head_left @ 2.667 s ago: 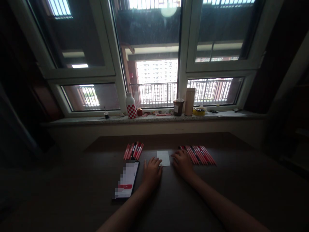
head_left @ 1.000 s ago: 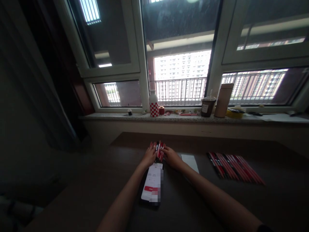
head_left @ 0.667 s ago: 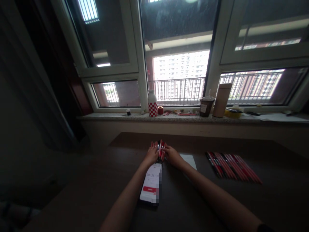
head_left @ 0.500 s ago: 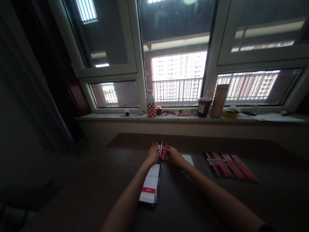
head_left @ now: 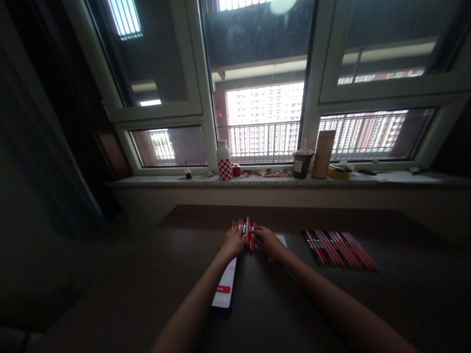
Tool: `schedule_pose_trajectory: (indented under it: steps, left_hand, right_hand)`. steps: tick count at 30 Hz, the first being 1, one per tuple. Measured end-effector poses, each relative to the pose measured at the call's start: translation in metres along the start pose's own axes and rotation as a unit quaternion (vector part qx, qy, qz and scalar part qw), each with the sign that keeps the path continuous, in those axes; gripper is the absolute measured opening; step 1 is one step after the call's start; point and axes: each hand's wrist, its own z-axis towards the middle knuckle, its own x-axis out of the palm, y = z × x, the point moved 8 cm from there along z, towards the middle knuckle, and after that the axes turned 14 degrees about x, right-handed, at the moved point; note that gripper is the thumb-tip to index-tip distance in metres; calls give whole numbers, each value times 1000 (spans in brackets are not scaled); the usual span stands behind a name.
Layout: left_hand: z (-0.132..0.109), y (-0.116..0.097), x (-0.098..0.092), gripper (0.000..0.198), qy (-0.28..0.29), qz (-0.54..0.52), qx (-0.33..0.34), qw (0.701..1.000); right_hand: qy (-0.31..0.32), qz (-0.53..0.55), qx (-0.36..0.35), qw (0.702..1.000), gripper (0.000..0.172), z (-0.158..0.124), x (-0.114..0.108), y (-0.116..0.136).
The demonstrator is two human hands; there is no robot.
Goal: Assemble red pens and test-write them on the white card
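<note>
A bunch of red and black pens [head_left: 248, 224] lies on the dark table between my two hands. My left hand [head_left: 232, 243] rests over the left side of the bunch with its fingers curled on the pens. From the right, my right hand [head_left: 267, 240] closes thumb and fingers at a pen on the bunch's right side; the fingertips are small and dim. Below my left hand is a phone [head_left: 223, 297] with a lit screen, partly hidden by the left forearm. Behind my right hand a white sheet of paper [head_left: 282, 239] shows in part.
A neat slanted row of red and black pens [head_left: 340, 249] lies on the table [head_left: 257, 314] at the right. Along the windowsill [head_left: 169, 182] stand a checkered bottle [head_left: 224, 164], a drink cup [head_left: 302, 164], a tall tumbler [head_left: 324, 156] and a yellow tape roll [head_left: 339, 172].
The view has shifted a little, so the sill items and the pen row appear further left. My left hand now covers more of the phone's top. Both hands stay at the pen bunch.
</note>
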Motion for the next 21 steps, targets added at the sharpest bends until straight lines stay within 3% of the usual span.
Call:
schedule_pose_trajectory:
  steps: [9, 15, 21]
  left_hand:
    - [0, -1, 1, 58, -13, 12, -27, 999]
    - [3, -8, 0, 54, -20, 20, -14, 1000]
    - [2, -12, 2, 46, -11, 22, -3, 1000]
  right_hand:
    - [4, -24, 19, 1000, 32, -8, 2, -7]
    - [-11, -36, 24, 999, 27, -11, -4, -7]
    - [-29, -130, 18, 991, 19, -20, -9, -3]
